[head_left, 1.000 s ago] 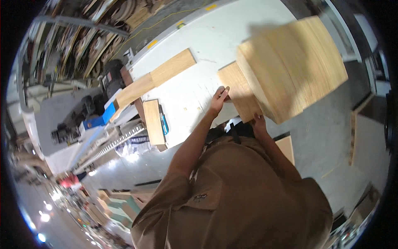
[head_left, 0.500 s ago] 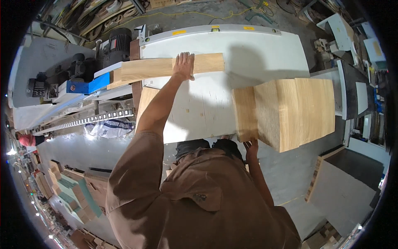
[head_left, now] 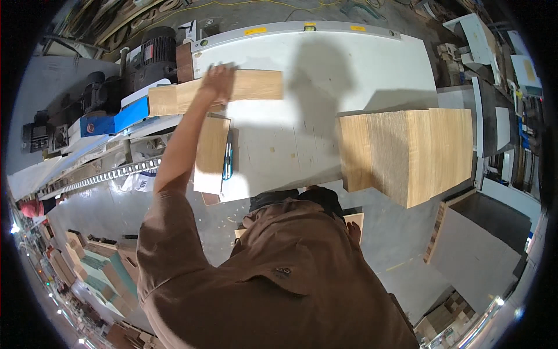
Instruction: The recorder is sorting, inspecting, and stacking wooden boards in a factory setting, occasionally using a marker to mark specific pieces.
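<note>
Currently my one feed, the head view, looks down past a brown shirt [head_left: 256,285] onto a white tabletop [head_left: 279,177]. Across its far left part runs a row of wood-grain planks [head_left: 258,85], laid end to end, the leftmost reaching up to a blue metal guide [head_left: 132,116] beside a black electric motor [head_left: 158,55]. I read the row's long axis as running nearly left to right, climbing slightly toward its right end.

My left hand [head_left: 218,82] lies across that axis, palm down and fingers extended rather than curled, a little blurred; I see nothing gripped in it. It sits over the row itself, with plank showing to both sides, so it is clearly the nearer hand. My right hand [head_left: 353,231] hangs low beside the body, off the near edge and well apart from the row; I cannot tell whether it is open or closed.

Nearer me than the row, a short loose plank [head_left: 210,151] points toward my body, a blue-handled tool [head_left: 228,161] along its right edge. A stack of wood-grain boards [head_left: 439,151] stands at the right end, and a spirit level [head_left: 290,32] lies along the far edge.
</note>
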`<action>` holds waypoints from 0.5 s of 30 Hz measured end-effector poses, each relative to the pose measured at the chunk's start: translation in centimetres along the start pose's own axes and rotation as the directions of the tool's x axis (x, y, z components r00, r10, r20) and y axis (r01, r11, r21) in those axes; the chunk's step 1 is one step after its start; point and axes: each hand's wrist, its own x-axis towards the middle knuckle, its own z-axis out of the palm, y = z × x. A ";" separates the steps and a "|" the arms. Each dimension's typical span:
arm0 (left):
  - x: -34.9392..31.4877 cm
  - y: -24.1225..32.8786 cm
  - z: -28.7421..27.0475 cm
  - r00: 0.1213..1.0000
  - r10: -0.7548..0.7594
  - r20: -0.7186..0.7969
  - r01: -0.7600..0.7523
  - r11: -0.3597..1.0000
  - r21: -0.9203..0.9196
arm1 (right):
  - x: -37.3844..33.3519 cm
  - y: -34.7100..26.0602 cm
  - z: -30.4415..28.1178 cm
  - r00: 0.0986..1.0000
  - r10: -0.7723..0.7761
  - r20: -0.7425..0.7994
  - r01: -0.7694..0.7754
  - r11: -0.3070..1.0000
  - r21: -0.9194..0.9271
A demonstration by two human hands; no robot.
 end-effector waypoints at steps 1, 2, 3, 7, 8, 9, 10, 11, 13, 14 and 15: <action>-0.6 -4.6 1.1 0.997 -0.053 0.060 0.052 0.998 0.021 | 0.8 -2.7 1.6 0.993 0.114 0.032 -0.117 0.983 0.144; -0.4 -4.9 0.0 0.979 -0.100 0.180 0.113 0.991 -0.067 | -0.9 -1.8 2.0 0.989 0.145 0.014 -0.146 0.980 0.132; 0.2 -11.0 5.3 0.987 -0.130 0.099 0.130 0.992 0.005 | -0.1 -0.4 2.6 0.997 0.080 0.000 -0.079 0.974 0.214; 2.8 -17.6 6.6 0.982 -0.143 0.122 0.164 0.969 -0.183 | 1.7 -3.1 4.1 0.995 0.072 0.068 -0.090 0.943 0.319; 2.8 -18.4 7.3 0.987 -0.117 0.114 0.136 0.975 -0.177 | 3.0 -4.9 2.9 0.989 0.076 0.129 -0.112 0.947 0.300; 3.5 -17.8 6.7 0.988 -0.106 0.108 0.125 0.974 -0.191 | 3.6 -6.5 1.7 0.979 0.098 0.177 -0.146 0.947 0.287; 4.3 -16.7 5.0 0.972 -0.055 0.227 0.096 0.980 -0.174 | 4.1 -8.1 0.3 0.967 0.126 0.223 -0.186 0.944 0.273; 4.8 -15.8 3.5 0.939 -0.018 0.344 0.074 0.986 -0.148 | 4.7 -9.9 -0.8 0.951 0.148 0.273 -0.223 0.937 0.268; 4.9 -15.9 3.1 0.909 0.052 0.414 0.032 0.981 -0.193 | 7.1 -14.2 -3.2 0.911 0.167 0.376 -0.270 0.932 0.241; 5.2 -15.7 2.6 0.867 0.130 0.481 -0.017 0.972 -0.233 | 7.9 -15.8 -4.3 0.895 0.174 0.411 -0.289 0.928 0.235; 4.6 -15.8 2.9 0.869 0.124 0.479 -0.001 0.969 -0.248 | 9.0 -17.6 -5.5 0.877 0.181 0.445 -0.303 0.927 0.220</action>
